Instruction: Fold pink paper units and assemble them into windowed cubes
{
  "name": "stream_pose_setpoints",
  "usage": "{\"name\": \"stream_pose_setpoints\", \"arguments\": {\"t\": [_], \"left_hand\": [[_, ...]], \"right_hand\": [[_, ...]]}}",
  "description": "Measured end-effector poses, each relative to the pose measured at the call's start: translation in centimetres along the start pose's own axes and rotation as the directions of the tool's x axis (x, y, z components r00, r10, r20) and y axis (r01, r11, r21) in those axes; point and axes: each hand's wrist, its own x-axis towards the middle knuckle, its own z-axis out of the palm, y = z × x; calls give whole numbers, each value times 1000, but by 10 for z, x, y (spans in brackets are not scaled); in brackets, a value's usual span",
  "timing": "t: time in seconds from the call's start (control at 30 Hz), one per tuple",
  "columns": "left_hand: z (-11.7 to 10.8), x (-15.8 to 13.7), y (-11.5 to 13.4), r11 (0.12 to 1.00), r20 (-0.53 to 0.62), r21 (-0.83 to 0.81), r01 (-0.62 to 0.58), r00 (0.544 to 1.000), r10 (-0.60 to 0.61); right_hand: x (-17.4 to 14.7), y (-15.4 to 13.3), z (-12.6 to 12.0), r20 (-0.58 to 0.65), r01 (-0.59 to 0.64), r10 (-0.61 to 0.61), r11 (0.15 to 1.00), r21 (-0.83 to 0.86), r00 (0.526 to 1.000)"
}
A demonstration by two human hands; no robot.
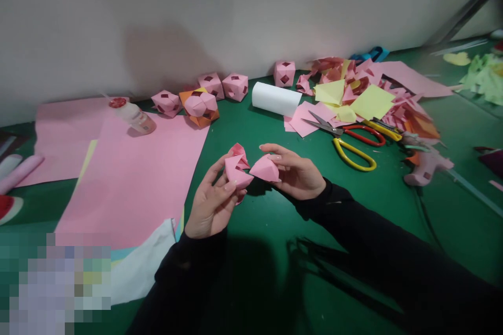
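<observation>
My left hand [212, 201] is closed on a partly assembled pink folded-paper shape [237, 171], its thumb on the near side. Just right of it, my right hand [296, 172] pinches a separate pink folded-paper piece [265, 168] whose pointed end faces the left shape. The two pieces meet or nearly meet; I cannot tell if they touch. Behind them, finished pink paper cubes with cut-out openings [234, 87] stand along the wall, one [199, 105] mixed with orange. Scissors [334, 131] with red and yellow handles lie open to the right.
Large pink paper sheets [145, 183] cover the left side, with a small drink bottle [133, 115] on them. A white roll [276, 98] lies behind my hands. Paper scraps [341, 84] pile up at the back right, near a pink glue gun [426, 165] with its cord.
</observation>
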Motion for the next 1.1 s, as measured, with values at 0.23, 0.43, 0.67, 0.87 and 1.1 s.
{"name": "stream_pose_setpoints", "arguments": {"t": [0.23, 0.43, 0.67, 0.87, 1.1], "left_hand": [[-3, 1, 0, 999, -7, 0, -44, 999, 44], [-5, 1, 1, 1000, -18, -11, -4, 1000, 4], [-3, 2, -1, 999, -18, -9, -33, 999, 33], [-2, 2, -2, 999, -37, -29, -29, 999, 28], [-3, 2, -4, 999, -30, -5, -34, 999, 34]], "right_hand": [[2, 2, 1, 27, 24, -24, 1000, 1, 999], [2, 5, 3, -9, 16, -15, 999, 45, 1000], [3, 8, 2, 23, 43, -44, 998, 43, 999], [3, 12, 1, 34, 82, -83, 996, 32, 996], [5, 14, 0, 49, 143, -141, 989, -34, 989]]}}
